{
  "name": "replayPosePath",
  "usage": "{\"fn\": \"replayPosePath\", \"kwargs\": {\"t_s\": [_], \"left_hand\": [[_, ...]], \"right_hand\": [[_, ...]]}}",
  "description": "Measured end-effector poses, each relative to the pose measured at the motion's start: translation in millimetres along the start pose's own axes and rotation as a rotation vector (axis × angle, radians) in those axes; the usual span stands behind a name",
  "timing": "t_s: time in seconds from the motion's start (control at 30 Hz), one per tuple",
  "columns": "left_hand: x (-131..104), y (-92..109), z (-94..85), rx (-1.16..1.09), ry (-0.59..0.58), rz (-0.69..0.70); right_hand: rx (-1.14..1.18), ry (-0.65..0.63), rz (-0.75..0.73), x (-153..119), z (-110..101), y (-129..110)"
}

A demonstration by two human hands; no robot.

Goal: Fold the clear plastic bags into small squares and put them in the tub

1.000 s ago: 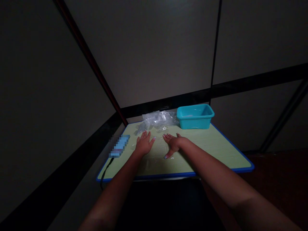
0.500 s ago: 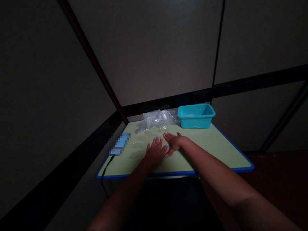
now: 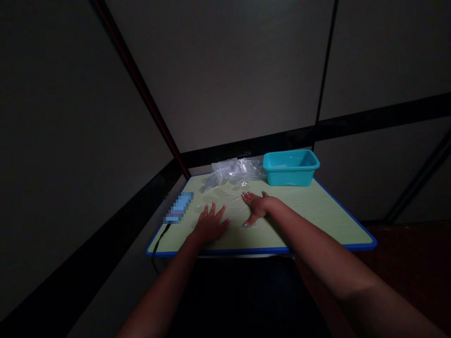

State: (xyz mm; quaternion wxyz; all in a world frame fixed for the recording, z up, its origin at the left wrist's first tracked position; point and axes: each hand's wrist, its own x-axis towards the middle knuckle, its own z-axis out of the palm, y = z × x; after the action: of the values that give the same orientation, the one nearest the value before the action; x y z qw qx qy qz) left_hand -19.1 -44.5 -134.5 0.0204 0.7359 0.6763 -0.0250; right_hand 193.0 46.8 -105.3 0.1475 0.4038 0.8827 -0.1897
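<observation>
My left hand (image 3: 210, 225) lies with fingers spread on a thin clear plastic sheet or bag (image 3: 233, 206) near the front of the pale green table (image 3: 306, 220). To its right, my right hand (image 3: 256, 207) rests palm down on the same plastic, fingers stretched and thumb apart. Neither hand grips anything. The clear plastic is hard to make out against the tabletop. Behind the hands lies a crumpled pile of clear plastic bags (image 3: 234, 171).
A turquoise basin (image 3: 291, 176) stands at the back right of the table, against the plastic pile. At the left edge lies a pixelated blue device (image 3: 179, 207) with a black cable (image 3: 160, 240) hanging over the edge. Dark walls stand behind and to the left.
My left hand has slid left, away from my right hand, with its fingers spread wider. My right hand has hardly moved. The view has shifted slightly.
</observation>
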Motion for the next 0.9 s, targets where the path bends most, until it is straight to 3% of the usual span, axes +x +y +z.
{"fn": "replayPosePath", "kwargs": {"t_s": [0.23, 0.5, 0.63, 0.77, 0.9], "left_hand": [[-2, -26, -0.6, 0.052, -0.029, -0.115], [0, -33, 0.1, 0.018, 0.009, -0.223], [1, -19, -4.5, 0.029, 0.058, -0.279], [0, 13, -9.8, 0.039, 0.137, -0.169], [1, 41, -10.4, 0.013, 0.121, -0.059]], "right_hand": [[-0.004, 0.007, -0.008, 3, 2, 3], [0.002, -0.002, -0.001, -5, -2, -1], [-0.002, 0.001, -0.002, -3, -1, -1], [0.002, 0.011, -0.004, -1, 1, 0], [0.01, 0.103, -0.01, 1, 2, 0]]}}
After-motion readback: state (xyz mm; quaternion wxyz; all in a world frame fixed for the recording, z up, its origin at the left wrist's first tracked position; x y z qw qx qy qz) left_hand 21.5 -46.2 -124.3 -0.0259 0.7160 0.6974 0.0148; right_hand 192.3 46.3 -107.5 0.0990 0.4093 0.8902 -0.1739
